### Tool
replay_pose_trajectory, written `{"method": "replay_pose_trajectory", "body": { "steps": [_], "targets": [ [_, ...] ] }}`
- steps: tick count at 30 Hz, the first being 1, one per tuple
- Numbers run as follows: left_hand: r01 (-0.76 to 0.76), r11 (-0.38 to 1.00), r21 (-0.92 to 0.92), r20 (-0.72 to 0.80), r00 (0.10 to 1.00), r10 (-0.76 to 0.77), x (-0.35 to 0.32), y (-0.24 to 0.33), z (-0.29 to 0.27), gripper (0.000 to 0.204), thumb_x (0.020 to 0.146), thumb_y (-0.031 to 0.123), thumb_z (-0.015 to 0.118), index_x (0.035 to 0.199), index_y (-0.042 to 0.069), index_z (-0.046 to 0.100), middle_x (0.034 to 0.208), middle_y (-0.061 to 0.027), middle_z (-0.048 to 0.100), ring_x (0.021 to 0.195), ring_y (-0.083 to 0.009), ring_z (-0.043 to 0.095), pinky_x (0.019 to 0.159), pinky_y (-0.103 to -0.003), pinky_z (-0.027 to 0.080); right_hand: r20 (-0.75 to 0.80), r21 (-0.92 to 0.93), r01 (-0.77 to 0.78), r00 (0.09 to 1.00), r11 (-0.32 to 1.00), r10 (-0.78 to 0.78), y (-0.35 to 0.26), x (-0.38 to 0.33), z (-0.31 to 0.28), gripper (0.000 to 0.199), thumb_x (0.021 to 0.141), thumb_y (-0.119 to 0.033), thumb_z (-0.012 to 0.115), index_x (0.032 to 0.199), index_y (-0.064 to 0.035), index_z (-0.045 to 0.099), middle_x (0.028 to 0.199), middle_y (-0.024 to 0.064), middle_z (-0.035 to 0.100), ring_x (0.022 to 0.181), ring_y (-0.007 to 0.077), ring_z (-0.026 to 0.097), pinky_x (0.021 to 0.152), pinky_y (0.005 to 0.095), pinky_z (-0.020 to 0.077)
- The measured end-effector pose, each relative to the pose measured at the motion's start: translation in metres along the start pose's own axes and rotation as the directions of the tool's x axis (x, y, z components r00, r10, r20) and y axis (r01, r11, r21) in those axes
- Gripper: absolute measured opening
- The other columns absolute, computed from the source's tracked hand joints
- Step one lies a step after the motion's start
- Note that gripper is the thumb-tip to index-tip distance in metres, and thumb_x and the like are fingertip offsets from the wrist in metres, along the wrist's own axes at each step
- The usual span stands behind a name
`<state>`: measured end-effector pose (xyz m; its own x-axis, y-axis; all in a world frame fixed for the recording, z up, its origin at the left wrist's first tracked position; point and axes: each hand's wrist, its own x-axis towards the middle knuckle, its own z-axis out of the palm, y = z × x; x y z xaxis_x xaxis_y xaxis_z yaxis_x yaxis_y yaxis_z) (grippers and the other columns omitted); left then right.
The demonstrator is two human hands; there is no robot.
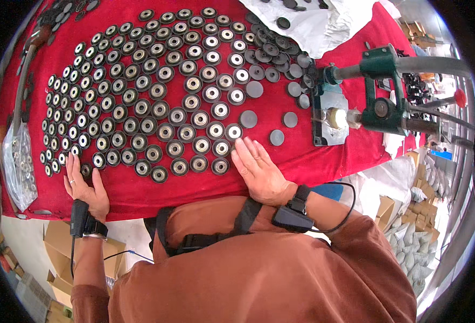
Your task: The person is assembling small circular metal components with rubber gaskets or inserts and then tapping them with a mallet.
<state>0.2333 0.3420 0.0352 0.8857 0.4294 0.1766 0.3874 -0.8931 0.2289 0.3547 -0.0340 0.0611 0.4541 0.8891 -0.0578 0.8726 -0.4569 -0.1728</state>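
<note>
The left hand (88,189) is spread wide, empty, thumb and fingers straddling one of the round black discs with silver metal centres (216,130). The right hand (263,176) lies flat, gripping nothing visible — perhaps both steady the single layer's near edge. From the right hand, discs fan from 9 to 12 o'clock; the green metal press (380,63) stands at 2.
</note>
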Motion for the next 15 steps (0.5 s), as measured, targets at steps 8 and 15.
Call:
{"method": "replay_pose_trajectory", "body": {
  "steps": [8, 15],
  "targets": [
    [0.013, 0.999, -0.035, -0.017, 1.000, -0.013, -0.001, 0.003, 0.003, 0.052, 0.084, 0.017, 0.055, 0.132, 0.004, 0.037, 0.139, -0.0121, 0.037, 0.131, -0.0274, 0.032, 0.106, -0.050, 0.017, -0.011, 0.085, -0.201, 0.979, 0.976, 0.202, -0.012, -0.006, -0.003, 0.061, 0.070, -0.011, 0.055, 0.127, 0.0020, 0.040, 0.139, 0.0179, 0.033, 0.125, 0.0358, 0.037, 0.103, 0.0539, 0.0230],
    [0.005, 1.000, 0.017, -0.021, 1.000, -0.004, -0.002, -0.003, 0.000, 0.052, 0.086, 0.021, 0.053, 0.132, 0.005, 0.037, 0.140, -0.0120, 0.036, 0.130, -0.0275, 0.033, 0.106, -0.050, 0.018, 0.023, -0.171, -0.126, 0.991, 0.977, 0.132, -0.022, 0.011, -0.012, 0.050, 0.079, -0.017, 0.044, 0.122, 0.0094, 0.044, 0.132, 0.0257, 0.038, 0.125, 0.0341, 0.037, 0.101, 0.0571, 0.0231]
  ]
}}
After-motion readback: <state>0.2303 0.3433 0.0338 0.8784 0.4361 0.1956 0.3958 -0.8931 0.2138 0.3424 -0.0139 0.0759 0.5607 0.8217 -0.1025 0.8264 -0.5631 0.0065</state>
